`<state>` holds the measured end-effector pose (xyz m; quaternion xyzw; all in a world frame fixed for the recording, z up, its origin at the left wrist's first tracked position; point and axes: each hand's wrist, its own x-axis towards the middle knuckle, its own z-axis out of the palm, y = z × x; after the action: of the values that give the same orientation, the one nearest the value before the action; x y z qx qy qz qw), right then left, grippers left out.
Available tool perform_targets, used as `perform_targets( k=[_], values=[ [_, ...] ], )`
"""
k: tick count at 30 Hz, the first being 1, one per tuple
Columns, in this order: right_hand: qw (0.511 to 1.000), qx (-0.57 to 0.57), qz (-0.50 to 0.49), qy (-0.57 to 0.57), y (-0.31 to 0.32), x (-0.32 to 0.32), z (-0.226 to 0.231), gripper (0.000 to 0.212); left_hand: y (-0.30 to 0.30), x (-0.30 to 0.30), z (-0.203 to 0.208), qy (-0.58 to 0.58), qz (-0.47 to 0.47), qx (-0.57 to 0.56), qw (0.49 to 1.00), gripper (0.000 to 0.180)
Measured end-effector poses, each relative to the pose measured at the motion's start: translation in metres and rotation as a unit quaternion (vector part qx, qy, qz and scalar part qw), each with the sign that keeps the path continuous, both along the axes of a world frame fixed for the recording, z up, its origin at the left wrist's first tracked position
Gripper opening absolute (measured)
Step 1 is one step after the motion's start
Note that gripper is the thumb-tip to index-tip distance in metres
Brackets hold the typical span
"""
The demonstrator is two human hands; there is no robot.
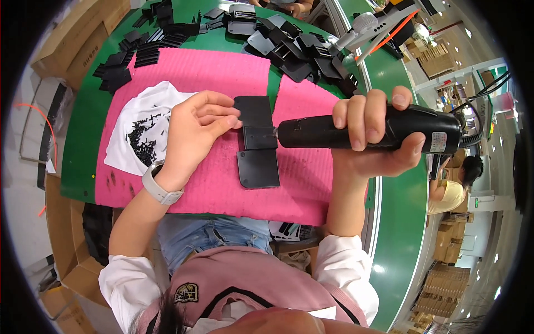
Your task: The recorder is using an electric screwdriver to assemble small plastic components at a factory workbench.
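Observation:
My right hand (370,125) is wrapped round a black electric screwdriver (317,132), held level with its tip pointing left. That tip meets the right edge of a black hinged plastic piece (259,137), made of two flat plates joined by a narrower middle part. At the piece's left edge, my left hand (203,119) has its fingers drawn together, with thumb and fingertips pinching the edge of the upper plate (253,111). Beside my left wrist, many small black screws (143,146) lie on a white cloth (123,149).
Pink ribbed padding (211,69) covers part of the green table (83,161). Black plastic parts (297,50) are heaped along the far side, with more stacked parts (147,54) at the far left. A jointed grey arm (364,28) stands at the far right. Cardboard boxes (83,44) flank the table's left.

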<state>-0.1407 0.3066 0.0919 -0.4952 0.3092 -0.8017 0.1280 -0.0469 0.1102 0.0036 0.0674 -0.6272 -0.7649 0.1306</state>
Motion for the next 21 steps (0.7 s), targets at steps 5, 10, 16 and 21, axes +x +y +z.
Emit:
perform_targets(
  k=[5,10,16,21],
  values=[
    [0.997,-0.068,-0.005,-0.038,0.000,0.006,-0.001,0.041,0.006,0.005,0.003,-0.004,-0.121,0.158,0.980,0.017],
    [0.997,-0.075,-0.010,-0.034,-0.001,0.008,-0.004,0.042,0.009,0.008,0.002,0.005,-0.168,0.151,0.974,0.017],
    [0.999,-0.043,0.007,-0.025,0.000,0.008,-0.007,0.039,0.009,0.010,0.003,0.010,-0.182,0.121,0.976,0.019],
    [0.996,-0.014,0.051,-0.074,0.002,-0.003,-0.004,0.041,0.020,0.010,0.012,0.065,-0.172,0.120,0.976,0.033]
  ],
)
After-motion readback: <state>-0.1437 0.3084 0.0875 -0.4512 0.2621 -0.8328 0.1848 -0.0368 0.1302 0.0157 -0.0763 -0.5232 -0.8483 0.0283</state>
